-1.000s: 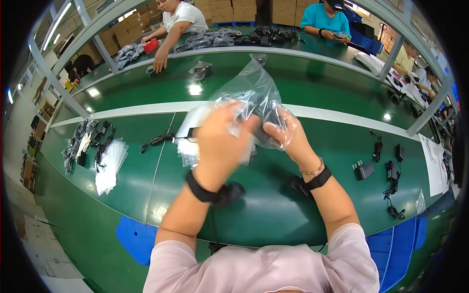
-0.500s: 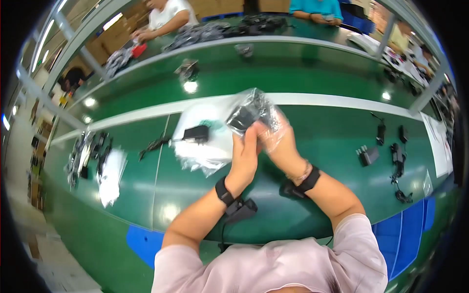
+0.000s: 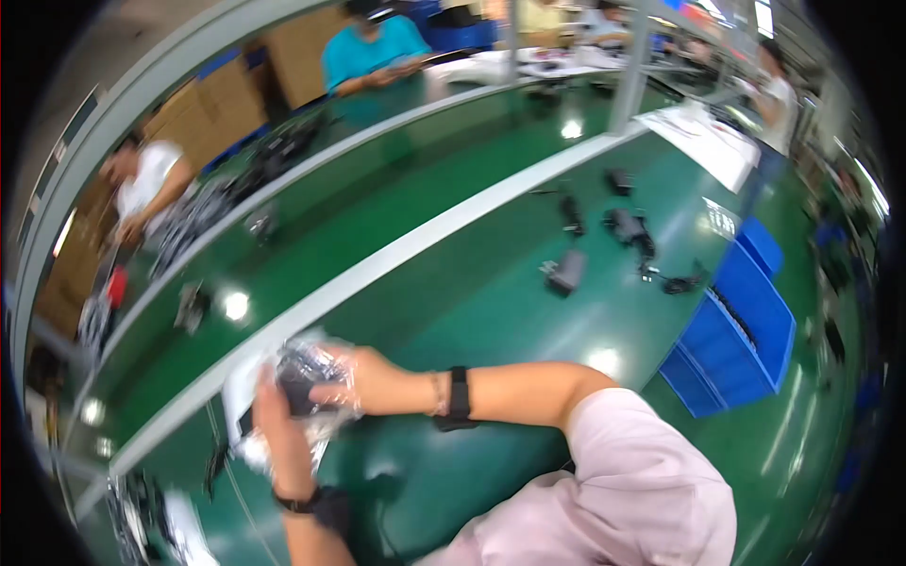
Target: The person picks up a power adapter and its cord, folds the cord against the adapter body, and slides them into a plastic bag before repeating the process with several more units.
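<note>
My right hand (image 3: 377,382) is closed around a crinkled clear plastic bag with a dark object inside (image 3: 300,363), thumb across its front; my left hand (image 3: 283,434) stands along its left side, too blurred to tell how tightly it grips. The bag is over pale, flat plastic sleeves (image 3: 242,385) on the smooth green tabletop (image 3: 453,321). Farther off lies a boxy black plug adapter (image 3: 566,272), then a straight pale rail (image 3: 453,223), then a person in a turquoise shirt (image 3: 377,47).

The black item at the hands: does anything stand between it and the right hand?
Yes: the clear plastic bag around the black item appears to lie between it and the right hand. Nothing else visible stands in between; blur hides the exact contact.
</note>
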